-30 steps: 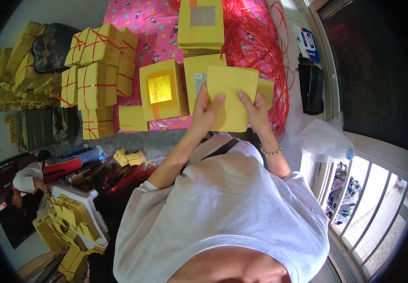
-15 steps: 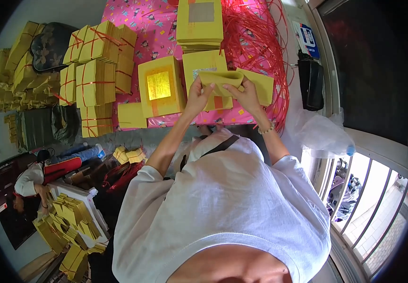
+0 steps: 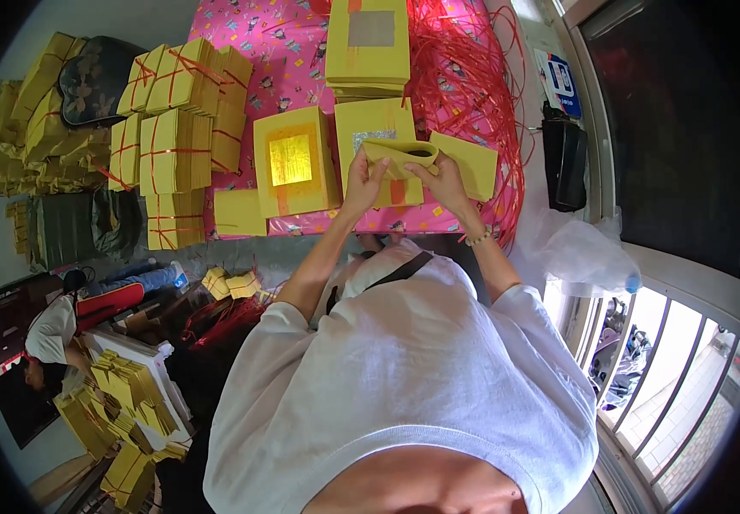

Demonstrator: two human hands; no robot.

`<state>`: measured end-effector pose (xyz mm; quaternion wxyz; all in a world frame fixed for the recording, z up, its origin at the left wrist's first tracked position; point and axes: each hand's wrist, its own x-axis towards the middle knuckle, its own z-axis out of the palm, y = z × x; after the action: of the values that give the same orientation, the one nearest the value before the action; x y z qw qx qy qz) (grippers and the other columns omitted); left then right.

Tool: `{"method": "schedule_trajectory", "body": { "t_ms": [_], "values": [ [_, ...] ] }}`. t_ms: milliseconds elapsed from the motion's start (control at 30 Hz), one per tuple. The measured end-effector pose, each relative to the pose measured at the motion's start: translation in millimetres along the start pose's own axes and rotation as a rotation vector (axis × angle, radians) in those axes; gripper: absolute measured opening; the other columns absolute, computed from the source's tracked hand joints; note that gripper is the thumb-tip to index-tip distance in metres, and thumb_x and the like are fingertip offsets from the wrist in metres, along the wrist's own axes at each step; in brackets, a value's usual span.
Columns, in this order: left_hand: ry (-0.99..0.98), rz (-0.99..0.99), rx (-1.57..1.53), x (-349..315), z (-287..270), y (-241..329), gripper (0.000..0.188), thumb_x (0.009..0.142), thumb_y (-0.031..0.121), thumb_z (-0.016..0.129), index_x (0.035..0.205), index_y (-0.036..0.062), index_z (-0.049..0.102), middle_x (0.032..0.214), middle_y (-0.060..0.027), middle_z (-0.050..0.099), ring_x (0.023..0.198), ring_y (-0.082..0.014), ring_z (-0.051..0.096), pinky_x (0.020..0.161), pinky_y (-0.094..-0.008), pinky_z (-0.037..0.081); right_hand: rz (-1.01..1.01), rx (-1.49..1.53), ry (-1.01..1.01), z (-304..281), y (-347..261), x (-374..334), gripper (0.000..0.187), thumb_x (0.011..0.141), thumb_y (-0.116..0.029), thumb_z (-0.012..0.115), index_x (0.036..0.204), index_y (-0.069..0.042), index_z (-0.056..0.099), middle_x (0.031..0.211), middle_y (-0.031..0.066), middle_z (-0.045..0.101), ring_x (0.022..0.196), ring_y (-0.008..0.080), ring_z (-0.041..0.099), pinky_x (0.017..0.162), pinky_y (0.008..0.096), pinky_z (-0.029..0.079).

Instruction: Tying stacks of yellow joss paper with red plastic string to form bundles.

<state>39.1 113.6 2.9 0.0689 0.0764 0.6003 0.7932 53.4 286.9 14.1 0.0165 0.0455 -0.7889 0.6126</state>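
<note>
Between my two hands is a folded piece of yellow paper (image 3: 411, 166), curled into an open loop at its right end. My left hand (image 3: 362, 184) pinches its left side, thumb on the near face. On the other side my right hand (image 3: 444, 185), a beaded bracelet at the wrist, grips the right end. Just below the hands lies a yellow paper stack with a silver square (image 3: 376, 113), partly hidden by them. To its left sits a paper stack with a gold square (image 3: 292, 160). A plain yellow stack (image 3: 474, 169) is on the right.
A pink patterned cloth (image 3: 280, 77) covers the table. Red plastic strips (image 3: 464, 77) tangle at the far right. Red-tied yellow bundles (image 3: 173, 150) are piled at left. A plastic bag (image 3: 588, 257) hangs by the barred window. Another person (image 3: 55, 330) bends over more bundles at lower left.
The paper's fold has opened wider at its right end, and both hands keep their grip in nearly the same place. The other person's arm at lower left has shifted slightly.
</note>
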Motion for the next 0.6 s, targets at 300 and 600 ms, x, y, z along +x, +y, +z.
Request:
{"method": "schedule_trajectory", "body": {
  "t_ms": [300, 600],
  "values": [
    [-0.018, -0.01, -0.004, -3, -4, 1, 0.027, 0.092, 0.003, 0.052, 0.119, 0.0005, 0.048, 0.111, -0.0061, 0.058, 0.101, -0.011, 0.052, 0.09, -0.0261, 0.041, -0.22, -0.146, 0.225, -7, -59, 0, 0.051, 0.079, -0.015, 0.071, 0.125, -0.002, 0.052, 0.13, 0.0134, 0.051, 0.119, 0.0243, 0.05, 0.097, 0.0354, 0.041],
    [-0.021, 0.048, -0.012, -7, -3, -6, 0.026, 0.092, 0.0, 0.05, 0.118, 0.0011, 0.047, 0.107, -0.0054, 0.058, 0.1, -0.0103, 0.052, 0.087, -0.0248, 0.042, -0.448, -0.955, -0.105, 3, -96, 2, 0.055, 0.083, -0.02, 0.061, 0.136, -0.021, 0.045, 0.14, 0.0029, 0.043, 0.134, 0.0292, 0.031, 0.111, 0.0506, 0.018]
  ]
}}
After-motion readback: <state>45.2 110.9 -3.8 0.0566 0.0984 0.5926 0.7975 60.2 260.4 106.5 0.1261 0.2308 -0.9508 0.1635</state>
